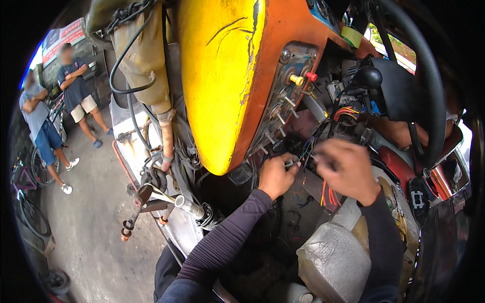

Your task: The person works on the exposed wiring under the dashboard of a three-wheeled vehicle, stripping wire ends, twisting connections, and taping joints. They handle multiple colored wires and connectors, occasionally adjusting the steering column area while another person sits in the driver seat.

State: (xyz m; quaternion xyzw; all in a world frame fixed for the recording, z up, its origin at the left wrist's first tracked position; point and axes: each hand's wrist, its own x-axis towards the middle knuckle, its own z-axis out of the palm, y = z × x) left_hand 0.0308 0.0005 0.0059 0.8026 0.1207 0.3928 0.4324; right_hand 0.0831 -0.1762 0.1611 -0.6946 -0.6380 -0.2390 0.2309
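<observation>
While both forearms in dark sleeves come up from the lower edge, the left hand point(275, 175) sits under the switch panel point(293, 96) with its fingers curled, thumb and forefinger pinching a small grey connector point(290, 163) at the end of the wires point(313, 146). Just to the right of it, the right hand point(347, 169) is blurred, seen from the back with its fingers bent toward the same bundle; whether it grips a wire I cannot tell. Dark wires, with red and orange ones among them, hang from behind the panel down to the two hands, and the connector lies between them, just below the panel's lower edge. On the panel, a yellow knob point(297, 80) and a red knob point(311, 77) stand side by side above a row of metal toggle switches. To the left of the panel bulges a yellow cowl point(217, 86) with cracked paint. At upper right curves a black steering wheel point(429, 86). Low right, near the right forearm, lies a grey plastic-wrapped bundle point(331, 260). Far left, well apart, two people point(55, 106) stand on the concrete with arms folded, beside bicycles point(30, 202)
</observation>
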